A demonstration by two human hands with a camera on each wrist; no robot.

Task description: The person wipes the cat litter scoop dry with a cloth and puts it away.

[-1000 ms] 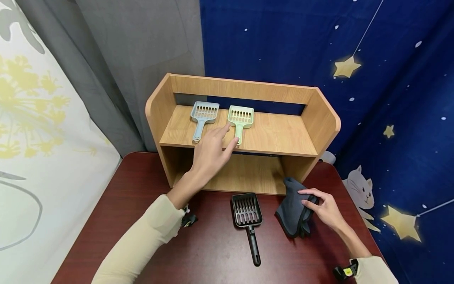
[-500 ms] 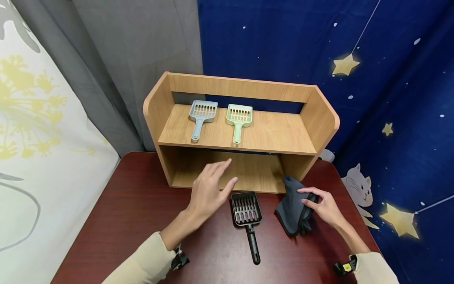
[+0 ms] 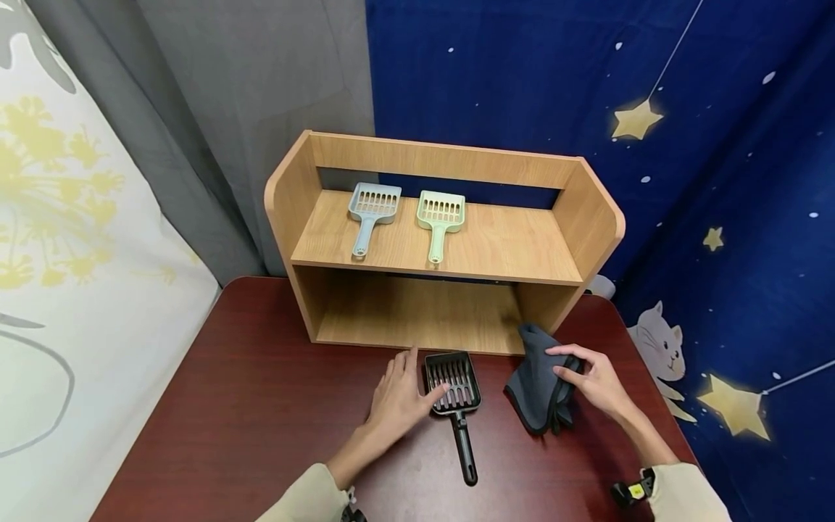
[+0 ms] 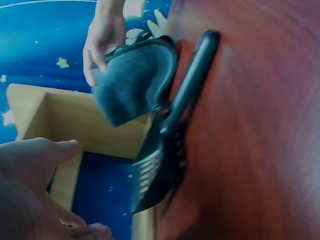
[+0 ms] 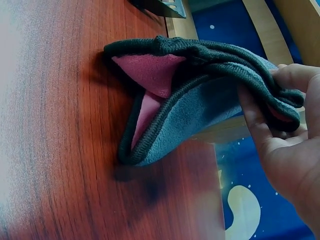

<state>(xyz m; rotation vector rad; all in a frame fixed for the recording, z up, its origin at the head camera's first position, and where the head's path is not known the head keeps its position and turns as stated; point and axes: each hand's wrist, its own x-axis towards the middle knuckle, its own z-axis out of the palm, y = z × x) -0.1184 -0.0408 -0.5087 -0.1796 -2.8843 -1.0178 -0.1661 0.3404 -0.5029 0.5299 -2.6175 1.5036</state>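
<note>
Grey cloth [image 3: 540, 384] right of black scoop [image 3: 460, 429]

The right grip [image 3: 596, 380] pinches the cloth; the left grip [image 3: 396, 399] is spread just beside the scoop on the counter [image 3: 248, 406]. Behind, a shelf [image 3: 509, 243] bears a blue scoop [image 3: 369, 220] and a green scoop [image 3: 439, 224].

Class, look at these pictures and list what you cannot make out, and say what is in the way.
- Cloth, head view: part hidden behind the right grip.
- Black scoop, right wrist view: mostly cut off by the top edge.
- Left grip, left wrist view: cut off by the left edge.
- Blue scoop, head view: marks at the handle's end too small.
- Shelf, head view: upper board hides the lower level's rear.
</note>
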